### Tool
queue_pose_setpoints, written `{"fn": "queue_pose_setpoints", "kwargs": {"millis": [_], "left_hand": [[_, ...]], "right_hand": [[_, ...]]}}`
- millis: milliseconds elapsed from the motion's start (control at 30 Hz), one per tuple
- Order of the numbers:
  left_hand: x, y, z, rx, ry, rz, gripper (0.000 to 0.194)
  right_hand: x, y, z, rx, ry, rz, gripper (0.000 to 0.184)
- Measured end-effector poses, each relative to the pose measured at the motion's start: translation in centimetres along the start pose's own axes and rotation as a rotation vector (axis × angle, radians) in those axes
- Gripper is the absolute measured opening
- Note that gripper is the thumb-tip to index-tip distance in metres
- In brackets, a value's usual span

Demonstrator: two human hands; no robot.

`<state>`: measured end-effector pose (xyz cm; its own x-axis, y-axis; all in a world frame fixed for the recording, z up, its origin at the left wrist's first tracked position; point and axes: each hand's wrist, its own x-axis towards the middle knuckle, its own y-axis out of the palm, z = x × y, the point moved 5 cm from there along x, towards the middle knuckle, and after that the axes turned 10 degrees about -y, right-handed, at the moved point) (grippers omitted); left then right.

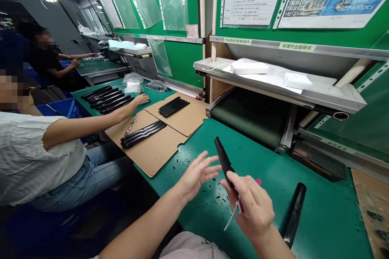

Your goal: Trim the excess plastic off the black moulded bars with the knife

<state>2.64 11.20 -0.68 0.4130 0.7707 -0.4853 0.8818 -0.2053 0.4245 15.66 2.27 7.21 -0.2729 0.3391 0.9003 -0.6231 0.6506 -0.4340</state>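
My right hand [252,206] is closed around a short black plastic part [223,158] that sticks up and to the left, and around a pink-handled blade [238,208] pointing down. My left hand [197,174] hovers just left of the part with its fingers spread, holding nothing. A long black plastic part [294,214] lies on the green table [319,218] to the right of my right hand. Black shavings are scattered over the table around both hands.
A co-worker on the left reaches a hand [141,99] toward cardboard sheets [152,149] carrying rows of long black parts [142,133]. Another person sits further back. A conveyor belt [252,121] runs under a shelf [273,83] with white boxes behind my hands.
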Motion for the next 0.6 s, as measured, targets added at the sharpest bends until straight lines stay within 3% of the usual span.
{"fn": "queue_pose_setpoints", "kwargs": {"millis": [67,133,267,333,400,467,600], "left_hand": [[0.6,0.9,0.9,-0.223,-0.172,0.084,0.047],[1.1,1.7,0.2,-0.359,-0.173,0.086,0.03],[1.6,2.5,-3.4,-0.395,0.07,0.044,0.023],[1.5,2.6,-4.9,-0.35,0.206,0.042,0.026],[1.2,2.6,-5.8,-0.305,0.297,0.019,0.029],[1.0,2.6,-6.0,-0.277,0.342,-0.006,0.032],[0.5,3.0,-5.8,-0.208,0.337,0.006,0.035]], "right_hand": [[-0.7,1.5,1.1,0.085,-0.021,0.078,0.038],[-1.3,2.8,2.0,0.182,0.028,0.175,0.035],[-2.6,3.9,1.1,0.381,0.417,0.385,0.053],[-3.2,3.8,0.1,0.456,0.574,0.455,0.046],[-3.5,3.5,-0.8,0.492,0.644,0.476,0.034],[-3.8,3.5,-1.2,0.502,0.631,0.454,0.029],[-3.5,3.7,-0.8,0.346,0.455,0.397,0.029]]}}
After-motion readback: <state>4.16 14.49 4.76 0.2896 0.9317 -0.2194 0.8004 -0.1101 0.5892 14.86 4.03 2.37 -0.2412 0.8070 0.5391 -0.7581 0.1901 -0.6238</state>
